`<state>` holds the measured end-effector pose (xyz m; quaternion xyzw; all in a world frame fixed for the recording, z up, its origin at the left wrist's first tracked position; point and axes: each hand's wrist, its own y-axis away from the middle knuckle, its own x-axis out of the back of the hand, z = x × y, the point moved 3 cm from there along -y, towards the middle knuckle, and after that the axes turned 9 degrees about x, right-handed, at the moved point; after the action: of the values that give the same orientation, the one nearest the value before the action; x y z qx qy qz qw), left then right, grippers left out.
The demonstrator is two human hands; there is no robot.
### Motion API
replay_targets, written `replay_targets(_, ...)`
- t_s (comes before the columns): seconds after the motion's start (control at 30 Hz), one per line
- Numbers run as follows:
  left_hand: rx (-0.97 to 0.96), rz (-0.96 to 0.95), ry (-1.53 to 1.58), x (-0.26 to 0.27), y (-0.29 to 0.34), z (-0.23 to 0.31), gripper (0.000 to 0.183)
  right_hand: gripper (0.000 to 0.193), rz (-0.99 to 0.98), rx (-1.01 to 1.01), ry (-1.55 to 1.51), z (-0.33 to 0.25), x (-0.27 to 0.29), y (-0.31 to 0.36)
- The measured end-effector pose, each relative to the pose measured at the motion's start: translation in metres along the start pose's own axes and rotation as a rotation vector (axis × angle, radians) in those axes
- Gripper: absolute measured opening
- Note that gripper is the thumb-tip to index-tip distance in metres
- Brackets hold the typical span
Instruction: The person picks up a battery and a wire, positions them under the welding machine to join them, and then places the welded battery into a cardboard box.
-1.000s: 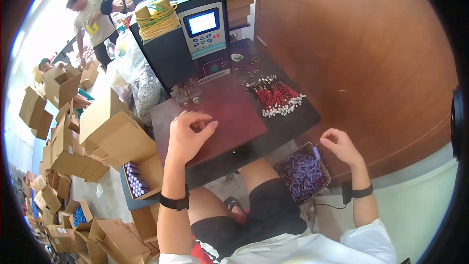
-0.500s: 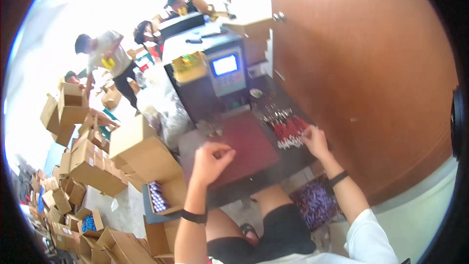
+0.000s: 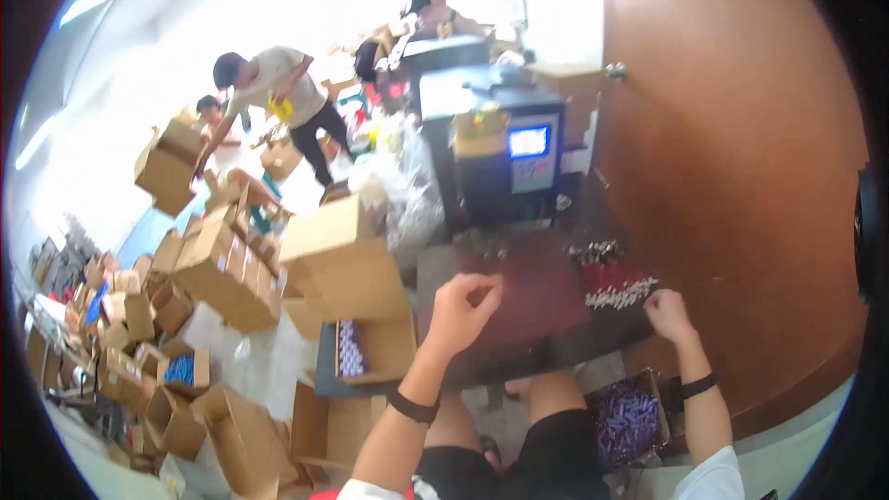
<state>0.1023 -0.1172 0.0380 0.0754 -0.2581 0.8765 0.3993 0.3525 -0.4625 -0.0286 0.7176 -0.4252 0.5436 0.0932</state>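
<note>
Your left hand (image 3: 460, 310) is above the near left part of the flat, dark red rectangular board (image 3: 542, 301). Its fingers are curled and the thumb is drawn close to them, leaving a narrow gap; whether anything sits in that gap, I cannot tell. Your right hand (image 3: 669, 313) is just beside the white-tipped ends of the bundle of thin red wire leads (image 3: 619, 278), its fingers bent inward (blur hides the fingertips, so neither a grip nor contact is confirmed). The bundle lies on the black table (image 3: 546, 352), to the right of the board.

Findings on risk: the leads lie close together, so pulling on one could drag or tangle its neighbours. A careless sweep of your right wrist could push white ends over the table edge. Below that edge is a heap of small purple cylinders (image 3: 630, 421), where a fallen lead would be hard to find.

Your left fingers are also near the small metal fittings (image 3: 486, 248) at the foot of the black box-shaped machine with a lit screen (image 3: 491, 185); should those parts move, reaching further in would risk a pinch.
</note>
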Motion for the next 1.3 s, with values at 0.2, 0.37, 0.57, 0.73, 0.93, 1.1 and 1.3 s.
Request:
replay_targets(0.2, 0.200, 0.304, -0.163, 0.094, 0.033, -0.037, 0.013, 0.015, 0.065, -0.120, -0.200, 0.012, 0.038, 0.022)
replay_targets(0.37, 0.397, 0.399, -0.657, 0.172, 0.064, -0.101, 0.019, 0.014, 0.072, -0.192, -0.320, 0.019, 0.046, 0.026)
replay_targets(0.57, 0.389, 0.377, -1.164, 0.166, 0.061, -0.129, 0.022, 0.013, 0.087, -0.192, -0.366, 0.013, 0.047, 0.021)
replay_targets(0.73, 0.429, 0.271, -1.322, 0.155, 0.057, -0.124, 0.016, 0.012, 0.070, -0.198, -0.426, 0.008, 0.042, 0.020)
replay_targets(0.93, 0.332, 0.281, -1.377, 0.149, 0.060, -0.122, 0.013, 0.012, 0.099, -0.233, -0.473, 0.010, 0.045, 0.021)
replay_targets(1.1, 0.221, 0.230, -1.269, 0.147, 0.065, -0.121, 0.012, 0.015, 0.166, -0.145, -0.397, 0.013, 0.048, 0.019)
replay_targets(1.3, 0.147, 0.256, -0.980, 0.152, 0.061, -0.123, 0.015, 0.019, 0.236, -0.086, -0.496, 0.008, 0.056, 0.014)
